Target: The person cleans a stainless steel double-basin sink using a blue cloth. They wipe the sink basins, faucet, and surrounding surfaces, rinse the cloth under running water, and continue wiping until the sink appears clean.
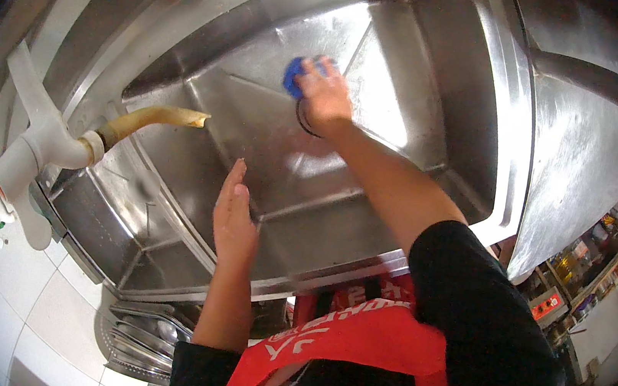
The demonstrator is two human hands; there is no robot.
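Low in a deep stainless steel sink basin (234, 143), my right hand (327, 94) grips a blue scrubbing pad (293, 78). The pad is blurred and partly hidden under my fingers, against the bottom of the basin. A thin dark loop (302, 120) hangs by my right wrist. My left hand (236, 219) is raised over the near left part of the basin, seen edge-on. It holds nothing, with its fingers stretched out. To its upper left, a white tap fitting (49, 138) with a yellowed hose end (156, 114) points into the basin.
A second, smaller steel basin (104, 208) adjoins on the left. Below it, stacked metal trays (143, 340) stand by the tiled floor (63, 307). A steel panel (573, 162) rises at the right, near shelves of bottles and containers (579, 255). My red apron (360, 338) is close to the sink's front rim.
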